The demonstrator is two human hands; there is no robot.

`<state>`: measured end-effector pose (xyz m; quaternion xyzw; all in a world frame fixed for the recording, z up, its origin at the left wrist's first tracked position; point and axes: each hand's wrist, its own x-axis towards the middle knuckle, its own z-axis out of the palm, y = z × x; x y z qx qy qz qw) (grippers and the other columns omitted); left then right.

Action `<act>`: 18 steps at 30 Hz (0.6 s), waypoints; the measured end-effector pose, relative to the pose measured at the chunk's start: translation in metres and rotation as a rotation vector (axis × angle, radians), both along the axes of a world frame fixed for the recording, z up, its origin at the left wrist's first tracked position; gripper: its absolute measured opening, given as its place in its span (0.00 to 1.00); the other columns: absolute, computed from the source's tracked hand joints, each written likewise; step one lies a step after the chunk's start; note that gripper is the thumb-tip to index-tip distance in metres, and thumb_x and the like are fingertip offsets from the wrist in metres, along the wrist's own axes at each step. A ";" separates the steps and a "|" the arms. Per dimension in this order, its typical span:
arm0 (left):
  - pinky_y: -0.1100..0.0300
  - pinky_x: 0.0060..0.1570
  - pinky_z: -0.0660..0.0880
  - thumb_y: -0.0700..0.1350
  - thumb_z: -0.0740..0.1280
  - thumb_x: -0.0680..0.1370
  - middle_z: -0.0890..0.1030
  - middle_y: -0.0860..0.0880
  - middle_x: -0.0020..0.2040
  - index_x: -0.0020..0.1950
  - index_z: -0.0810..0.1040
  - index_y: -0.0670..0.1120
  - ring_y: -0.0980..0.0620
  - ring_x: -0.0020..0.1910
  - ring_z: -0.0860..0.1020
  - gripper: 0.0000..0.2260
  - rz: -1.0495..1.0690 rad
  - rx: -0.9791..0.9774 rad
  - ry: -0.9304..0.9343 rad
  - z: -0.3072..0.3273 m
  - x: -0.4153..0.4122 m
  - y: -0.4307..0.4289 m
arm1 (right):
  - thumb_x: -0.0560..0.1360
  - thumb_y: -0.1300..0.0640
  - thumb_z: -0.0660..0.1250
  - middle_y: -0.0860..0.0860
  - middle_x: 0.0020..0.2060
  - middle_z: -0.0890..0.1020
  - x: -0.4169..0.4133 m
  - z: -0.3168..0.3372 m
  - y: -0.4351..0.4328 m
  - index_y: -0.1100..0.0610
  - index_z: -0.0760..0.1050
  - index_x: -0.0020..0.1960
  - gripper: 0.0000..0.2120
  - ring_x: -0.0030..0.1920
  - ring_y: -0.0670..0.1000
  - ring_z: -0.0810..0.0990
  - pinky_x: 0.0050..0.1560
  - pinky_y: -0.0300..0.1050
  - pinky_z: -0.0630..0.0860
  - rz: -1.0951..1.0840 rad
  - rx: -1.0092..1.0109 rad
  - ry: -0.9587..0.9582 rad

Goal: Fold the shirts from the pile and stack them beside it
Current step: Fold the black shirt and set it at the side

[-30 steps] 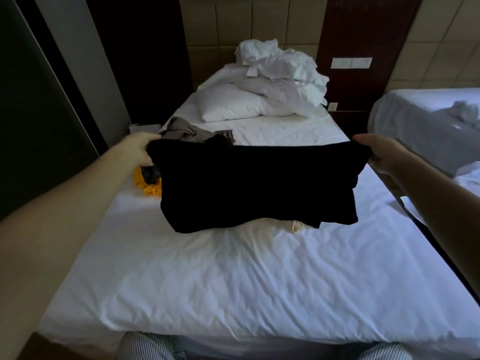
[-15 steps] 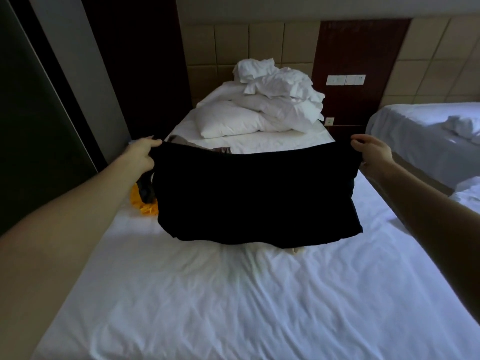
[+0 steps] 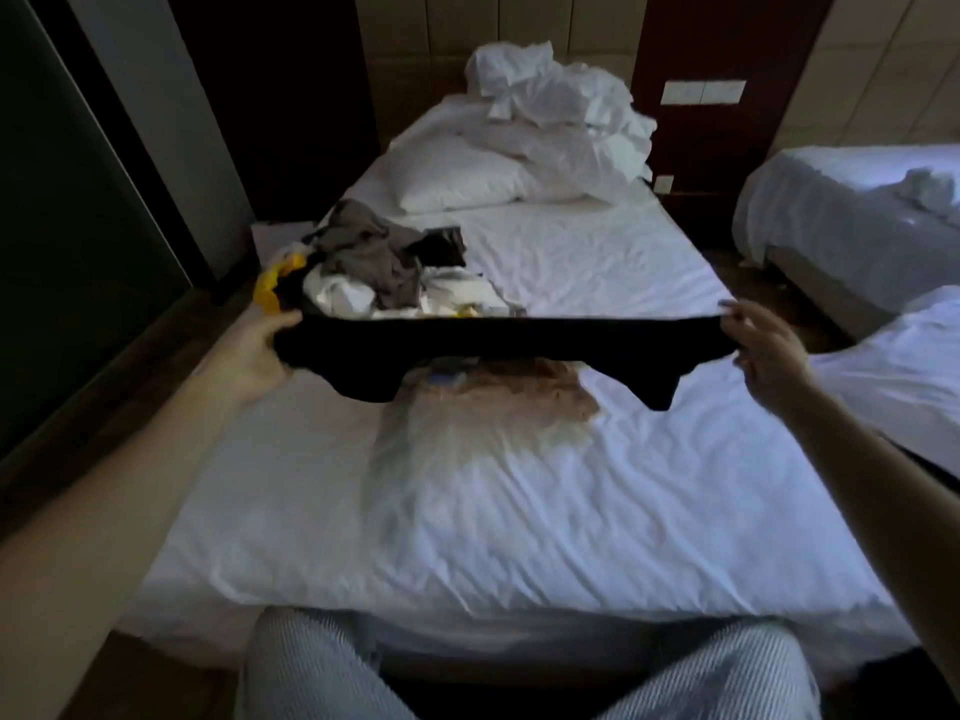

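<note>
One black shirt hangs over a beige garment, pile behind.

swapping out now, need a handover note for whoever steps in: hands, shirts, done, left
Hands: left hand grips one end of the black shirt; right hand pinches the other, shirt stretched above the bed.
The pile sits far left on the bed; a beige garment lies flat beside it, under the black shirt.
Done: apparently that one.
Left: fold black shirt, stack it, then the pile.
</note>
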<state>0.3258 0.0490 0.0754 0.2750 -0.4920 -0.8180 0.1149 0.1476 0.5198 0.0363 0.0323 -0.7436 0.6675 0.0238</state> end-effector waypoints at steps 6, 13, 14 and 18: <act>0.57 0.55 0.74 0.38 0.64 0.79 0.81 0.44 0.57 0.64 0.75 0.40 0.49 0.52 0.79 0.13 -0.065 -0.054 -0.403 -0.166 0.082 0.018 | 0.78 0.63 0.60 0.55 0.42 0.75 0.095 -0.159 0.030 0.59 0.72 0.65 0.16 0.33 0.44 0.71 0.31 0.39 0.64 -0.035 0.169 -0.534; 0.48 0.66 0.68 0.48 0.63 0.80 0.76 0.42 0.64 0.70 0.70 0.46 0.43 0.62 0.75 0.19 -0.038 0.124 -0.284 -0.207 0.113 0.034 | 0.77 0.54 0.66 0.58 0.50 0.75 0.125 -0.177 0.019 0.65 0.73 0.62 0.19 0.50 0.54 0.74 0.51 0.52 0.71 -0.125 0.189 -0.425; 0.48 0.66 0.68 0.47 0.65 0.79 0.76 0.43 0.64 0.70 0.70 0.46 0.44 0.63 0.74 0.20 -0.005 0.158 -0.209 -0.205 0.112 0.034 | 0.77 0.55 0.66 0.60 0.49 0.75 0.125 -0.172 0.018 0.66 0.73 0.62 0.18 0.50 0.56 0.76 0.50 0.52 0.72 -0.131 0.165 -0.389; 0.54 0.56 0.72 0.47 0.84 0.48 0.78 0.46 0.61 0.68 0.71 0.46 0.46 0.61 0.75 0.49 0.100 0.289 0.044 -0.199 0.122 0.024 | 0.79 0.55 0.62 0.51 0.38 0.74 0.131 -0.162 0.027 0.59 0.74 0.49 0.08 0.41 0.43 0.76 0.52 0.47 0.69 -0.073 -0.100 -0.341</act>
